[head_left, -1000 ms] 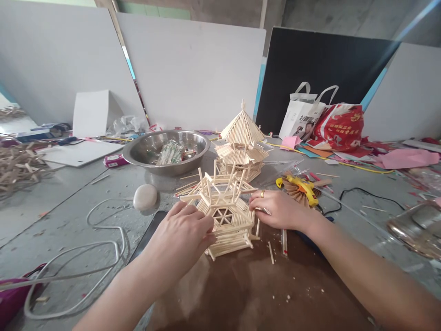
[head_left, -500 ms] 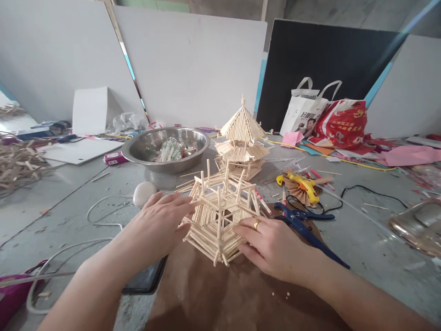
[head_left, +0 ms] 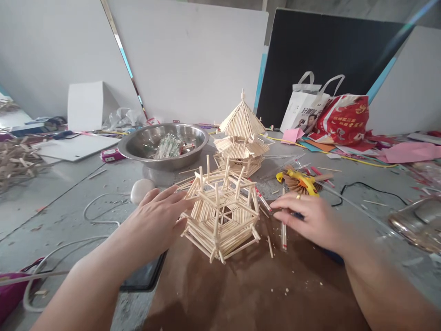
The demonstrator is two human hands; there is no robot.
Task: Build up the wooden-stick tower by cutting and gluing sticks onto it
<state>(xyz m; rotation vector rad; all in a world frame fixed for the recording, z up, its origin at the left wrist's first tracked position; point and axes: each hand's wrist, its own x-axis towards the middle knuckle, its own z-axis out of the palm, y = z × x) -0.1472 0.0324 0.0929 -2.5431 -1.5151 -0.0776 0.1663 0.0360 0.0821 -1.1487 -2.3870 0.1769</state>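
A many-sided frame of pale wooden sticks (head_left: 220,234), with short posts standing up around its top, sits in front of me. My left hand (head_left: 156,218) grips its left side, the fingers on the upper rim and the thumb lower down. To the right of the frame, my right hand (head_left: 310,220) hovers over the blue-handled pliers (head_left: 333,256) with thumb and fingers apart. The hand hides most of the pliers. A clear wrapper with red ends (head_left: 284,232) lies just beside my right fingertips. Behind the frame stands a finished-looking stick pavilion (head_left: 242,124) with a pointed roof.
A steel basin (head_left: 127,149) holding wrapped sticks stands back left. A yellow glue gun (head_left: 303,179) lies right, its black cable (head_left: 358,186) trailing. The white charger (head_left: 142,191) and dark phone (head_left: 141,276) lie left. Brown board (head_left: 241,303) is underneath; bags (head_left: 344,119) stand back right.
My right hand has left the frame's right side and moved right, over the pliers. My left hand stays at the frame's left side. The view has shifted slightly.
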